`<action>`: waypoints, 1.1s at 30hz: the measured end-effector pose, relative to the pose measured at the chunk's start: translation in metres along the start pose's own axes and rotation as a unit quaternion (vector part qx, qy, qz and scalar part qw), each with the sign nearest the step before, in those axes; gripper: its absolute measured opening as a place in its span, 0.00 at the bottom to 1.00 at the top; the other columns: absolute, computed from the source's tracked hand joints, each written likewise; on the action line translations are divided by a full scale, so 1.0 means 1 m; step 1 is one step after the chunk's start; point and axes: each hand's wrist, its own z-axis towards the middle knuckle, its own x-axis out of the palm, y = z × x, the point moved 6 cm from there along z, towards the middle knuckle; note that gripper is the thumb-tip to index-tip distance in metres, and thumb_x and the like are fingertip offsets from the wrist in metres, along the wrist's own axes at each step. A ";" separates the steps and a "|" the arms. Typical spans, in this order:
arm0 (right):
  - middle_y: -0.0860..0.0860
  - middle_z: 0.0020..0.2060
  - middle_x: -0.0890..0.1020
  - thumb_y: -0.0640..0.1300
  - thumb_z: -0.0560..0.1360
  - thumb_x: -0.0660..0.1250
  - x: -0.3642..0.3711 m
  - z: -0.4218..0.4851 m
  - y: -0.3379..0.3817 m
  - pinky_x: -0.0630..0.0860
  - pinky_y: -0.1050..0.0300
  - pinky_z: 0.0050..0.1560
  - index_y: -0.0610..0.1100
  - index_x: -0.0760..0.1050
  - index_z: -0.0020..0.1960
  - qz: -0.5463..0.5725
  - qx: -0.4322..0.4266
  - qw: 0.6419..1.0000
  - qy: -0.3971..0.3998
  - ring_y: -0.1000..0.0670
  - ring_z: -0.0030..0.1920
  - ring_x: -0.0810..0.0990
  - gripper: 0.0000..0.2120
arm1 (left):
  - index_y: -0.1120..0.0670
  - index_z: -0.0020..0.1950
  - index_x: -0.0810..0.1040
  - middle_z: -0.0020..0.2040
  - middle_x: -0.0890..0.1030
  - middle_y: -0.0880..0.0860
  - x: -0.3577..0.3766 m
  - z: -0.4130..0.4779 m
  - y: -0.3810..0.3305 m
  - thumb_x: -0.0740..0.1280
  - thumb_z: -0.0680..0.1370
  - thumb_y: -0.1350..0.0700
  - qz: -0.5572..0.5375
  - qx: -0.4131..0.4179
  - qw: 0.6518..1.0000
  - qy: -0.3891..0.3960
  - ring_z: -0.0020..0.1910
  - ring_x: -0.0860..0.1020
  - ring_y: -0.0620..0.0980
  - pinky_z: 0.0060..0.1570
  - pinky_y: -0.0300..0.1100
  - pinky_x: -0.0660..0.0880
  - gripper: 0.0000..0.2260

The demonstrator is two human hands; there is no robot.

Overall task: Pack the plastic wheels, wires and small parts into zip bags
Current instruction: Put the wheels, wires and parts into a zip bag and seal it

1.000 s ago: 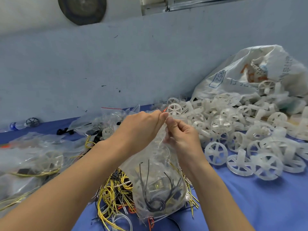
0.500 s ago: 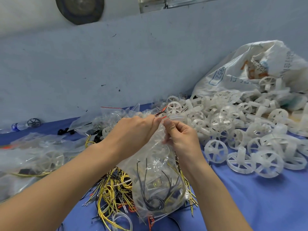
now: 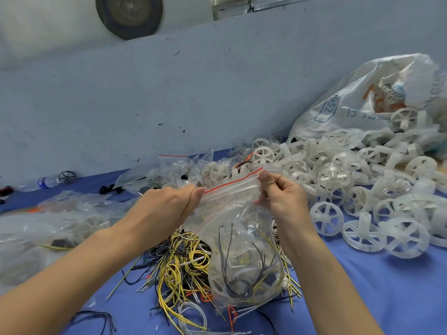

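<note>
A clear zip bag with a red strip along its top hangs upright between my hands. Inside it are black wires, yellow wires and small clear parts. My left hand pinches the left end of the bag's top edge. My right hand pinches the right end, and the top is stretched flat between them. A tangle of yellow, black and white wires lies on the blue table under the bag. A heap of white plastic wheels spreads across the right side.
A large white woven sack slumps against the wall at the right, spilling wheels. Filled clear bags lie at the left. More small bags and black parts sit near the wall, plus a small bottle.
My hands were pinched close together at the middle of the bag's top. They have slid apart to its two ends, drawing the zip edge out straight.
</note>
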 end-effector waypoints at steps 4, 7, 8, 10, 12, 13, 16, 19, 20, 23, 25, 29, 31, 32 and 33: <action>0.53 0.26 0.73 0.50 0.76 0.70 -0.003 0.000 0.001 0.77 0.64 0.32 0.40 0.77 0.39 0.013 0.004 1.000 -0.012 0.57 0.26 0.72 0.14 | 0.49 0.38 0.64 0.23 0.63 0.46 -0.004 -0.012 0.010 0.43 0.83 0.43 -0.016 0.000 1.000 -0.010 0.20 0.64 0.43 0.23 0.36 0.59 0.20; 0.55 0.24 0.73 0.51 0.76 0.69 -0.003 -0.001 0.000 0.78 0.65 0.33 0.39 0.78 0.40 0.015 0.000 1.000 -0.006 0.57 0.26 0.73 0.15 | 0.47 0.38 0.61 0.24 0.64 0.46 -0.009 -0.018 0.013 0.45 0.84 0.44 -0.029 -0.001 0.999 -0.020 0.21 0.64 0.42 0.24 0.34 0.58 0.17; 0.56 0.24 0.73 0.51 0.76 0.69 -0.002 -0.001 0.001 0.78 0.65 0.33 0.40 0.77 0.39 0.014 -0.001 1.000 -0.004 0.58 0.26 0.73 0.15 | 0.45 0.38 0.60 0.24 0.63 0.45 -0.011 -0.019 0.012 0.45 0.84 0.45 -0.031 0.000 0.999 -0.021 0.21 0.63 0.41 0.25 0.33 0.56 0.15; 0.56 0.24 0.73 0.51 0.76 0.69 0.000 -0.002 0.001 0.77 0.65 0.32 0.41 0.76 0.37 0.010 -0.004 1.000 0.000 0.57 0.26 0.72 0.15 | 0.42 0.38 0.56 0.25 0.62 0.45 -0.013 -0.021 0.013 0.46 0.84 0.45 -0.038 -0.002 0.999 -0.021 0.21 0.62 0.41 0.26 0.32 0.55 0.14; 0.56 0.24 0.73 0.52 0.76 0.69 0.003 -0.004 0.002 0.76 0.64 0.32 0.42 0.76 0.37 0.002 -0.005 1.000 -0.004 0.57 0.26 0.72 0.15 | 0.41 0.37 0.56 0.25 0.62 0.45 -0.013 -0.023 0.016 0.46 0.84 0.45 -0.054 -0.007 0.998 -0.019 0.22 0.64 0.41 0.26 0.33 0.56 0.15; 0.56 0.24 0.73 0.52 0.76 0.69 0.004 -0.005 0.003 0.75 0.63 0.32 0.43 0.76 0.37 -0.006 -0.010 1.000 -0.007 0.57 0.26 0.71 0.15 | 0.41 0.37 0.56 0.25 0.63 0.45 -0.013 -0.025 0.018 0.46 0.84 0.44 -0.063 -0.012 0.998 -0.018 0.22 0.65 0.42 0.26 0.34 0.57 0.15; 0.58 0.25 0.74 0.55 0.77 0.68 0.014 -0.013 0.010 0.71 0.60 0.35 0.48 0.77 0.38 -0.049 -0.053 0.997 -0.017 0.57 0.29 0.70 0.14 | 0.43 0.37 0.57 0.26 0.64 0.46 -0.016 -0.032 0.026 0.47 0.84 0.44 -0.103 -0.034 0.994 -0.021 0.24 0.67 0.45 0.27 0.40 0.59 0.16; 0.58 0.27 0.76 0.56 0.77 0.67 0.031 -0.025 0.023 0.71 0.59 0.38 0.50 0.77 0.39 -0.071 -0.114 0.991 -0.023 0.57 0.31 0.72 0.13 | 0.46 0.37 0.60 0.27 0.65 0.47 -0.028 -0.042 0.037 0.48 0.84 0.43 -0.121 -0.050 0.991 -0.030 0.26 0.66 0.46 0.29 0.46 0.63 0.16; 0.59 0.27 0.76 0.56 0.77 0.67 0.037 -0.029 0.028 0.71 0.59 0.39 0.50 0.77 0.40 -0.077 -0.128 0.988 -0.024 0.58 0.31 0.72 0.12 | 0.48 0.38 0.61 0.27 0.65 0.47 -0.035 -0.046 0.041 0.48 0.84 0.43 -0.114 -0.052 0.991 -0.038 0.26 0.66 0.47 0.30 0.47 0.63 0.17; 0.57 0.28 0.76 0.55 0.78 0.68 0.067 -0.035 0.040 0.71 0.62 0.38 0.50 0.77 0.40 -0.069 -0.151 0.986 -0.005 0.58 0.31 0.72 0.12 | 0.51 0.39 0.62 0.29 0.69 0.49 -0.060 -0.061 0.058 0.47 0.83 0.41 -0.102 -0.066 0.990 -0.065 0.29 0.67 0.52 0.32 0.49 0.66 0.19; 0.56 0.29 0.75 0.55 0.78 0.68 0.096 -0.035 0.049 0.69 0.64 0.35 0.50 0.77 0.39 -0.067 -0.156 0.985 0.019 0.57 0.31 0.71 0.12 | 0.51 0.40 0.63 0.30 0.71 0.49 -0.076 -0.071 0.078 0.46 0.82 0.40 -0.102 -0.090 0.988 -0.077 0.30 0.70 0.55 0.33 0.49 0.67 0.19; 0.59 0.26 0.74 0.53 0.78 0.68 0.181 -0.019 0.059 0.68 0.63 0.33 0.50 0.77 0.38 -0.061 -0.157 0.983 0.076 0.58 0.29 0.70 0.12 | 0.48 0.38 0.64 0.31 0.70 0.43 -0.100 -0.092 0.139 0.48 0.80 0.40 -0.102 -0.168 0.978 -0.069 0.31 0.71 0.45 0.34 0.44 0.66 0.16; 0.58 0.28 0.74 0.52 0.78 0.68 0.244 0.004 0.057 0.68 0.61 0.35 0.49 0.77 0.38 -0.073 -0.147 0.981 0.101 0.57 0.30 0.70 0.12 | 0.45 0.36 0.64 0.31 0.71 0.43 -0.110 -0.098 0.180 0.50 0.82 0.43 -0.091 -0.208 0.971 -0.079 0.33 0.73 0.41 0.34 0.37 0.65 0.16; 0.57 0.29 0.73 0.52 0.79 0.67 0.280 0.017 0.055 0.68 0.59 0.38 0.48 0.77 0.39 -0.086 -0.139 0.980 0.112 0.55 0.32 0.70 0.12 | 0.45 0.36 0.65 0.32 0.72 0.44 -0.116 -0.099 0.202 0.51 0.83 0.44 -0.082 -0.229 0.966 -0.086 0.34 0.73 0.43 0.35 0.40 0.65 0.16; 0.55 0.31 0.74 0.51 0.80 0.66 0.318 0.029 0.055 0.68 0.59 0.41 0.48 0.78 0.41 -0.101 -0.129 0.978 0.125 0.53 0.35 0.71 0.11 | 0.47 0.38 0.68 0.34 0.75 0.47 -0.122 -0.099 0.226 0.51 0.84 0.45 -0.068 -0.254 0.960 -0.094 0.37 0.75 0.51 0.38 0.44 0.67 0.16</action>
